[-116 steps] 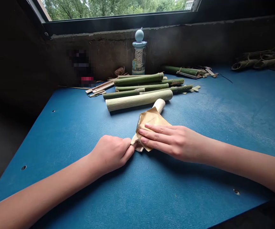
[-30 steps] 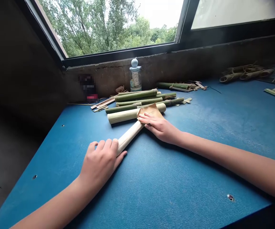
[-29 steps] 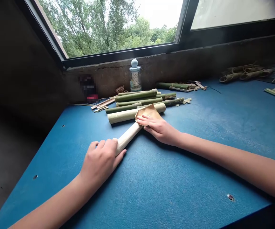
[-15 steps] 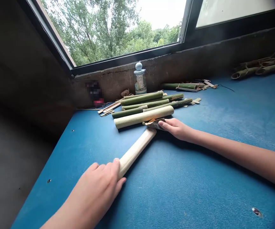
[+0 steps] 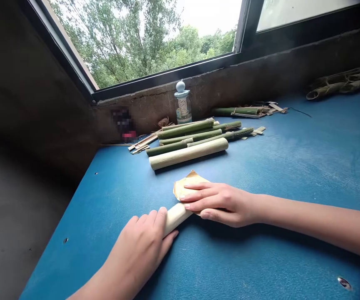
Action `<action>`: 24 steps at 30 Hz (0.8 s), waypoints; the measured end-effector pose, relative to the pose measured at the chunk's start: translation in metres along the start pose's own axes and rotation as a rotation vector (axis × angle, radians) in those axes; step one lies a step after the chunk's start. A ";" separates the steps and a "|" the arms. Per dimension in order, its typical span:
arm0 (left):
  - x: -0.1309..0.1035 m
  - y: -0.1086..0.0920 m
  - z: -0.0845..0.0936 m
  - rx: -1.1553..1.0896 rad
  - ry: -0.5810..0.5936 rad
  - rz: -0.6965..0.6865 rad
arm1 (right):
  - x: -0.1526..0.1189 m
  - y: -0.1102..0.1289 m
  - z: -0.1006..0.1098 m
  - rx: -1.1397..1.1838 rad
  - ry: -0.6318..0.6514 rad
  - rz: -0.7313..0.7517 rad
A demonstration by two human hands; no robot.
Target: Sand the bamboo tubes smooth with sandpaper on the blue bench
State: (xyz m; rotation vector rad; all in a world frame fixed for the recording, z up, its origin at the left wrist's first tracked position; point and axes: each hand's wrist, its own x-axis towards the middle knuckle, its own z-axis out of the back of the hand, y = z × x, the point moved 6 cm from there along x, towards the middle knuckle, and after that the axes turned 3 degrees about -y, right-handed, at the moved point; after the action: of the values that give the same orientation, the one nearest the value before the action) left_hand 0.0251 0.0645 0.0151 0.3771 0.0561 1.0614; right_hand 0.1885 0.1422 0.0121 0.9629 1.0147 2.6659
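My left hand [image 5: 144, 238] is wrapped round the near end of a pale, peeled bamboo piece [image 5: 176, 218], which slants away across the blue table. Over its far end lies my right hand [image 5: 219, 204], fingers pressing down a yellowish sheet of sandpaper [image 5: 188, 183]. The sheet's corner points up past my fingers; the tip of the bamboo is hidden beneath hand and sheet. Just beyond, a second peeled bamboo piece [image 5: 189, 153] rests crosswise, apart from both hands.
Several green bamboo lengths [image 5: 186, 131] lie behind the peeled piece, with thin strips [image 5: 140, 145] at their left. A blue-topped jar [image 5: 182, 104] stands by the wall. More bamboo [image 5: 239, 111] and a tied bundle [image 5: 338, 86] sit further right on the blue table [image 5: 276, 258].
My right hand has turned palm down and come nearer along the bamboo with the sandpaper, whose pale back now shows. My left hand keeps its hold, shifted slightly right.
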 end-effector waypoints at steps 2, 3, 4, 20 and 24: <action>0.001 0.002 0.001 0.005 -0.017 -0.045 | 0.002 -0.009 0.010 0.130 -0.013 -0.079; 0.000 0.001 0.003 0.023 -0.045 -0.077 | 0.003 -0.014 0.015 0.212 -0.006 -0.148; -0.001 -0.002 0.004 0.041 -0.077 -0.110 | 0.003 -0.016 0.018 0.277 0.033 -0.211; -0.001 -0.013 0.006 0.133 -0.163 -0.013 | -0.010 -0.007 -0.008 -0.165 0.171 -0.046; 0.000 -0.010 0.013 0.053 -0.172 -0.045 | -0.014 0.000 -0.017 -0.236 0.151 0.037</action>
State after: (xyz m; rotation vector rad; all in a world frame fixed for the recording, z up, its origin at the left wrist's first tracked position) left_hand 0.0367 0.0564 0.0237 0.5119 -0.0602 0.9813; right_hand 0.1886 0.1285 -0.0051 0.7498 0.6897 2.8433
